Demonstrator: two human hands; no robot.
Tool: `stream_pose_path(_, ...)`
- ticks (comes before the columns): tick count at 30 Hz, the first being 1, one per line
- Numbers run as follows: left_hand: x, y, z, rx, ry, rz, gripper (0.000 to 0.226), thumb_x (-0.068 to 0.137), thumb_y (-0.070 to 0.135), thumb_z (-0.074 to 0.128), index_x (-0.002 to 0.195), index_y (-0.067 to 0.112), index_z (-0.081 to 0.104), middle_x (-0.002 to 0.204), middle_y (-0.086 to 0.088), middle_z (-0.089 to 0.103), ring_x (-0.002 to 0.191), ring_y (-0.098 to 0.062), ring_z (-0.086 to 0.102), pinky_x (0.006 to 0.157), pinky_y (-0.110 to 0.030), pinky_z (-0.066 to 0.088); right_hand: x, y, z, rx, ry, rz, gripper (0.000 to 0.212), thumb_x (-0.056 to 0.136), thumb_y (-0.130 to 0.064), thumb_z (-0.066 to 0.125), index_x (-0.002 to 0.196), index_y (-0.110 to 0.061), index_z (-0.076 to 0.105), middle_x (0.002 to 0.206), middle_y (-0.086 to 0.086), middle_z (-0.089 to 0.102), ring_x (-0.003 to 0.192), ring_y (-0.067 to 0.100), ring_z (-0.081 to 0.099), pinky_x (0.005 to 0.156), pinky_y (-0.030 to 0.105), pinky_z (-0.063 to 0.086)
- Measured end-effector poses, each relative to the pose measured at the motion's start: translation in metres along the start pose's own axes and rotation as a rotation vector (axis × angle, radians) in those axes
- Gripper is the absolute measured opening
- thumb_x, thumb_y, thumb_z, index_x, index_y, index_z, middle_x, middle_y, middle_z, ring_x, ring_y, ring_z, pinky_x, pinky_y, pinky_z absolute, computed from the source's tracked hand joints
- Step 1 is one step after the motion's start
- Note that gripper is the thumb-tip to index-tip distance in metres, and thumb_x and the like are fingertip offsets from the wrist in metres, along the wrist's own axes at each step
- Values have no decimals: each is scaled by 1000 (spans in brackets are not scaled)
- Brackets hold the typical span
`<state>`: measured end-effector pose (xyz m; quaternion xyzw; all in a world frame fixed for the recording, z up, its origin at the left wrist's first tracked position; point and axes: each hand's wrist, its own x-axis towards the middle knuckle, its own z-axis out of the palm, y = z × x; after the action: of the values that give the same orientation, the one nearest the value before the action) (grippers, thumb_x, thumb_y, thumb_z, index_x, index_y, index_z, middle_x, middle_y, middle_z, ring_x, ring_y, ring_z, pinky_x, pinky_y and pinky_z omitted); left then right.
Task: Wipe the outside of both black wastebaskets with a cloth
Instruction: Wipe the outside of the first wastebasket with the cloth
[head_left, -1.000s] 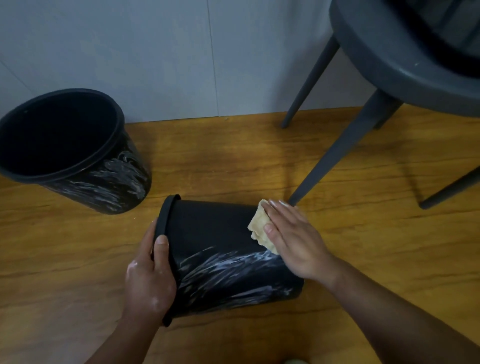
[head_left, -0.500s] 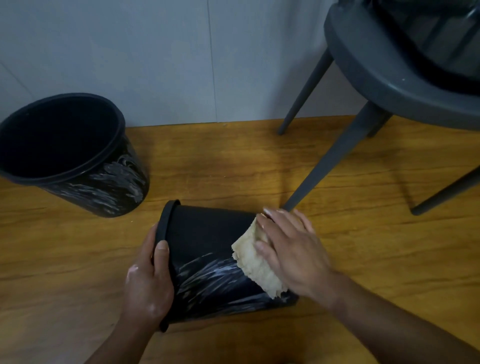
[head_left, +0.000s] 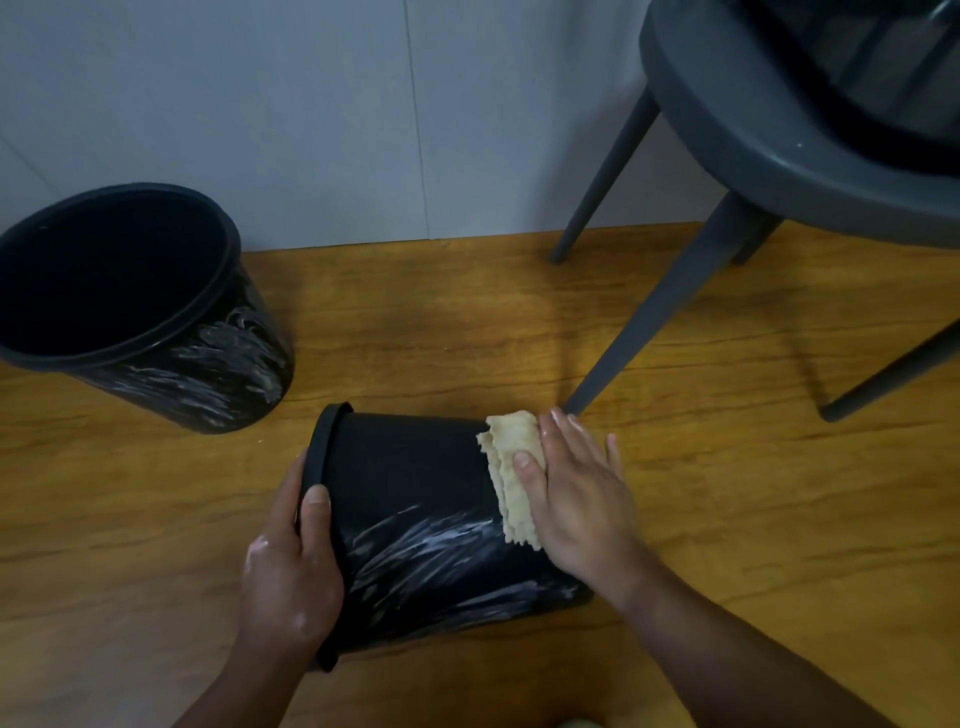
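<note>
Head | left hand fingers grip tipped wastebasket rim, 9 o'clock | right hand flat fingers press cloth on it, 2 o'clock

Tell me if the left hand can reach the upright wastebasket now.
Probably yes: only bare floor separates the left hand from the upright wastebasket, but it grips the tipped wastebasket by the rim and must let go first.

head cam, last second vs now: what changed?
The right hand swept the cloth down the side of the lying wastebasket toward the person, then back up near its base end. Nothing was taken hold of or let go. The left hand kept gripping the rim; the upright wastebasket and the chair stayed put.
</note>
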<state>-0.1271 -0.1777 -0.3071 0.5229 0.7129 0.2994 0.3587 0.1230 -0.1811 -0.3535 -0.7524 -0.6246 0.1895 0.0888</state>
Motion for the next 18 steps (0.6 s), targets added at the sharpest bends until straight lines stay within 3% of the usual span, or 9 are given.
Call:
stream_pose_path(4,-3,0,1,-10,10,-26,46,105,43,30,150,40,40,112,7,58,100,-17,53,83,-38,44,-15,-17,8,25,109,137,87,96,-65,-7,162,-13,16,170,3,12,156,17,2,126,46,-3)
stream_pose_path(9,-2,3,-1,9,-21,-23,47,104,44,30,151,40,38,115,7,59,101,-20,55,79,-37,41,-29,-19,-2,7,-8,128,88,94,-67,-8,162,-12,0,171,6,-2,156,21,-8,125,51,-4)
stream_pose_path(12,0,5,-2,14,-39,-21,48,104,44,29,151,40,37,118,10,57,102,-17,55,77,-35,40,-19,1,-21,-41,-2,-111,72,103,-65,4,162,-26,-4,170,-2,-9,155,14,-17,124,47,-10)
stream_pose_path(15,1,4,-2,10,-38,-27,49,104,46,29,152,40,36,118,10,58,99,-14,53,78,-35,41,-5,22,-23,-160,-58,-484,63,108,-59,19,163,-29,12,170,-6,2,156,11,-8,127,44,2)
stream_pose_path(18,2,5,-2,-15,-25,-27,47,104,44,30,150,39,39,114,10,60,96,-12,54,78,-34,41,0,27,-12,-176,-81,-522,62,108,-57,21,162,-26,20,168,-7,18,156,10,9,126,41,15)
